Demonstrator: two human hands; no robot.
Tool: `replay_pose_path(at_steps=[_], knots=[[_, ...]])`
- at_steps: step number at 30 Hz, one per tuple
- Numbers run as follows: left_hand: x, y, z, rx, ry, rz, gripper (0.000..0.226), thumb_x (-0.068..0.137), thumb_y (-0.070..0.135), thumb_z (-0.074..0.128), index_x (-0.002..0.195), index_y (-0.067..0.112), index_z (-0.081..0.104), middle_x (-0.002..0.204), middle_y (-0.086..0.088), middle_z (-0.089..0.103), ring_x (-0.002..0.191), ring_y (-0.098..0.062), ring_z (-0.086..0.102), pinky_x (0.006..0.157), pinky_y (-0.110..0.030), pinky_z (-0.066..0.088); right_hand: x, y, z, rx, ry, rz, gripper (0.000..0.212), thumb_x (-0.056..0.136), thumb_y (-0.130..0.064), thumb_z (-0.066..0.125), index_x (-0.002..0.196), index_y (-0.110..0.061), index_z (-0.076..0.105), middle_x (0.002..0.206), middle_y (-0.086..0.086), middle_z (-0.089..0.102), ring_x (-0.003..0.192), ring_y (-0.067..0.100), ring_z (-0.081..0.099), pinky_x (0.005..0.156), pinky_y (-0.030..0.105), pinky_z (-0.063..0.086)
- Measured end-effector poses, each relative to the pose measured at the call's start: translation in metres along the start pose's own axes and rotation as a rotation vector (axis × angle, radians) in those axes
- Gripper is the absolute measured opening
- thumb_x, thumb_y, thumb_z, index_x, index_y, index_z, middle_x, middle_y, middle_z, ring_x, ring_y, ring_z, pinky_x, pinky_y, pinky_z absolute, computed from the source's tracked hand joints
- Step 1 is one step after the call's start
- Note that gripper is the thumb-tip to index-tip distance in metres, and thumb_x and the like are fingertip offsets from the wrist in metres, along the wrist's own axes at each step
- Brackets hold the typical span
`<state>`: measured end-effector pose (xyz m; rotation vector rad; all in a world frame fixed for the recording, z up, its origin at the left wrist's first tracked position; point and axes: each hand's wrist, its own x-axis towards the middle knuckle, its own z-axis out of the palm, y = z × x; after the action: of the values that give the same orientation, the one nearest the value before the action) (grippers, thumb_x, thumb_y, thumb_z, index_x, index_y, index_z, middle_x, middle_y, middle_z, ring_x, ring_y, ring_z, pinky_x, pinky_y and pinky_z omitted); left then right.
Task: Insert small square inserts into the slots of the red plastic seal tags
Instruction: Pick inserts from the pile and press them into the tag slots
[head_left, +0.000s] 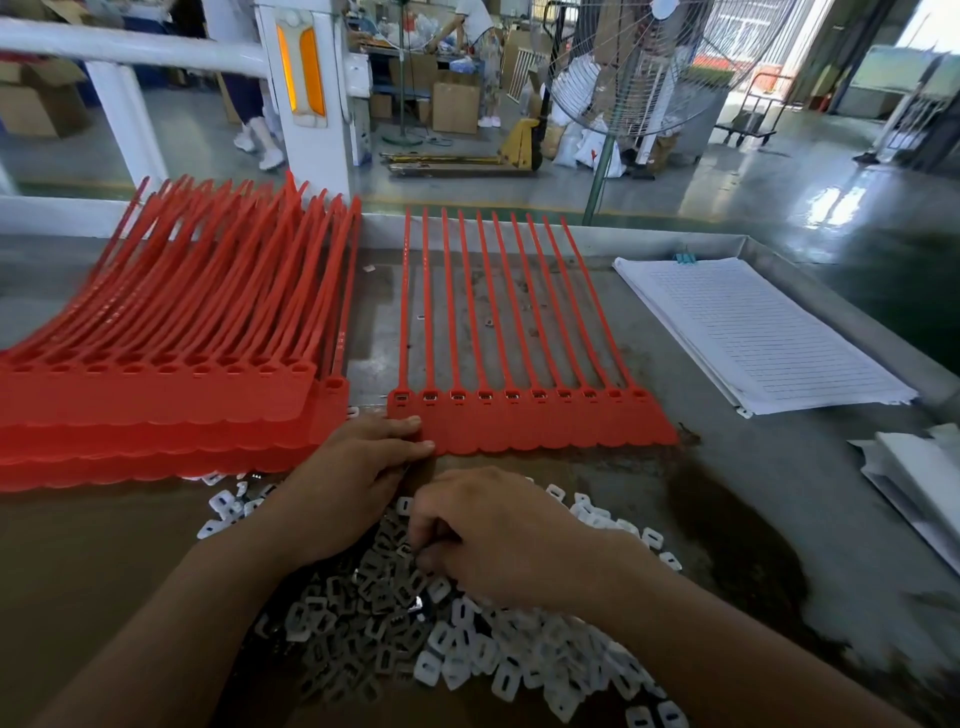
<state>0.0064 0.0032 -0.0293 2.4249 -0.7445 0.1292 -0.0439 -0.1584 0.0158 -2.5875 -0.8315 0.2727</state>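
Step in hand is judged to be the insert pick. The right hand (498, 535) is sunk fingers-down into the pile of white square inserts (467, 654) at the near edge of the bench (753, 467). Its fingers are curled, but whether an insert is already pinched cannot be told, as the tips are hidden behind the knuckles. The left hand (358, 467) is laid flat, straight fingers pressed on the left end of the strip of red seal tags (535, 428), with nothing gripped. To be done well: one insert should be taken, not a clump. Its opening should be lined up with the slot before any push, and it should be seated flush, not cocked. The strip should be pinned throughout so it is not skated over the metal, and slots should be filled in order so none is skipped. The strip is sited mid-bench, just beyond the pile, with heads toward the near edge and ten straps (493, 301) fanned toward the far edge. The tags are joined side by side, with scalloped flat flags below boxy heads. White is seen in roughly the first eight slots from the left. The two rightmost slots (614, 393) look bare red, so the strip is judged nearly done. A thick stack of further red tags (156, 410) is parked toward the left edge, just beside the strip. Lined papers (753, 332) are laid toward the right edge.
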Motion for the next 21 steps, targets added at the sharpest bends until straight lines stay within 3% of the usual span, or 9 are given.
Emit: replay_pose_path(at_steps=[7, 9, 15, 18, 21], knots=[[-0.001, -0.001, 0.0, -0.003, -0.004, -0.005, 0.035, 0.093, 0.012, 0.047, 0.125, 0.024, 0.053, 0.142, 0.01, 0.036, 0.12, 0.009, 0.018, 0.087, 0.011, -0.001, -0.002, -0.001, -0.003, 0.089, -0.011, 0.005, 0.003, 0.088, -0.019, 0.057, 0.086, -0.018, 0.056, 0.095, 0.001, 0.06, 0.081, 0.008, 0.047, 0.069, 0.024, 0.035], [-0.001, 0.0, 0.0, -0.002, 0.001, -0.002, 0.034, 0.092, 0.012, 0.048, 0.124, 0.022, 0.055, 0.141, 0.008, 0.038, 0.121, 0.006, 0.02, 0.089, 0.01, -0.001, -0.003, -0.002, -0.005, 0.119, 0.037, 0.0, 0.01, 0.088, -0.015, 0.055, 0.081, -0.019, 0.049, 0.091, 0.002, 0.061, 0.077, 0.01, 0.049, 0.063, 0.021, 0.032], [-0.002, 0.001, -0.001, -0.022, 0.0, -0.028, 0.032, 0.092, 0.012, 0.048, 0.12, 0.024, 0.058, 0.141, 0.008, 0.038, 0.131, -0.004, 0.024, 0.103, -0.009, 0.009, -0.005, 0.0, -0.013, 0.251, 0.109, 0.014, 0.012, 0.085, -0.01, 0.059, 0.079, -0.019, 0.054, 0.063, -0.018, 0.046, 0.058, -0.009, 0.045, 0.057, 0.006, 0.033], [-0.001, 0.001, 0.0, -0.016, -0.011, -0.037, 0.033, 0.092, 0.011, 0.048, 0.119, 0.025, 0.059, 0.141, 0.008, 0.039, 0.133, -0.006, 0.025, 0.109, -0.018, 0.012, -0.007, 0.005, -0.019, 0.309, 0.181, 0.047, 0.006, 0.086, -0.011, 0.059, 0.081, -0.015, 0.06, 0.065, -0.016, 0.051, 0.06, -0.009, 0.048, 0.059, 0.006, 0.036], [-0.001, -0.001, 0.001, -0.004, -0.009, -0.061, 0.035, 0.093, 0.012, 0.047, 0.123, 0.027, 0.056, 0.141, 0.01, 0.038, 0.134, -0.006, 0.022, 0.109, -0.018, 0.009, -0.01, 0.014, -0.027, 0.325, 0.239, 0.1, 0.017, 0.088, -0.012, 0.056, 0.075, -0.024, 0.055, 0.07, -0.008, 0.06, 0.065, -0.001, 0.057, 0.062, 0.015, 0.047]])
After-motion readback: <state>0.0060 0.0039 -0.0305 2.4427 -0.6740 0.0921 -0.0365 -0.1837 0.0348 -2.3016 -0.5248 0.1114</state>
